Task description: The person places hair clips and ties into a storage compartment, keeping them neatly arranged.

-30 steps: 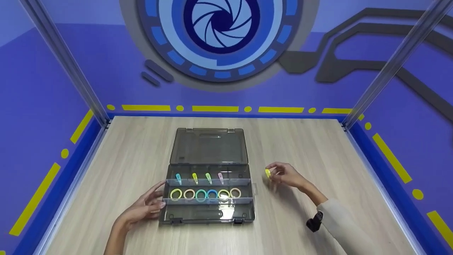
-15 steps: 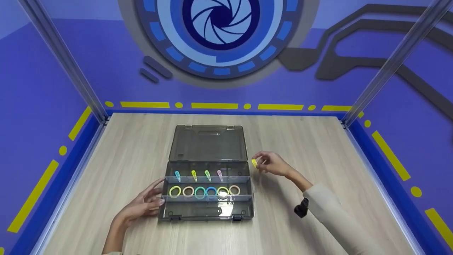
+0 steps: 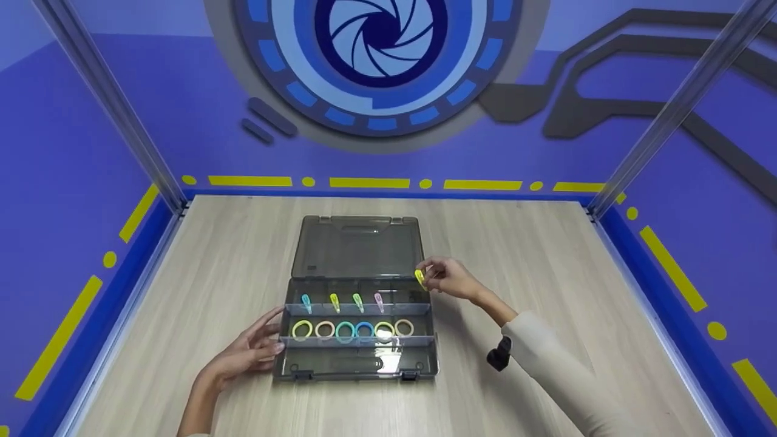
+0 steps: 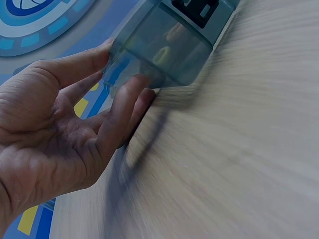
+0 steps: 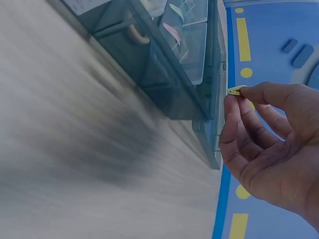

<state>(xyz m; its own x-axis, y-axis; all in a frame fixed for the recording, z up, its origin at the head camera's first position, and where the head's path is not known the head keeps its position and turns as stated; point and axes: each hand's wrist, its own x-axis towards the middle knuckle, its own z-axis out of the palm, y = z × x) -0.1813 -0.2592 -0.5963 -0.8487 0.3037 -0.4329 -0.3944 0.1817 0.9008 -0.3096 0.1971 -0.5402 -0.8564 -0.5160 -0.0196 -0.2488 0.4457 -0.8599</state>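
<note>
My right hand (image 3: 452, 279) pinches a yellow snap hair clip (image 3: 419, 277) between thumb and fingertips, above the back right corner of an open grey see-through compartment box (image 3: 358, 367). In the right wrist view the same clip (image 5: 235, 91) sits at the fingertips, beside the box wall. Blue, yellow, green and pink hair clips (image 3: 379, 302) stand in a row along the back divider. Ring-shaped hair ties (image 3: 345, 332) of several colours line the middle compartment. My left hand (image 3: 246, 349) rests its fingertips on the box's left side; in the left wrist view those fingers (image 4: 127, 102) touch the wall.
The box lid (image 3: 358, 249) lies folded back behind the box. Two dark latches (image 3: 409, 376) stick out from the front edge. A wood-grain tabletop (image 3: 516, 243) surrounds the box, with blue printed panels (image 3: 364, 164) and metal posts (image 3: 661, 121) at its borders.
My right hand has carried the yellow hair clip leftward and a little back, from the table's right side to over the box's back right corner. The left hand stays in place.
</note>
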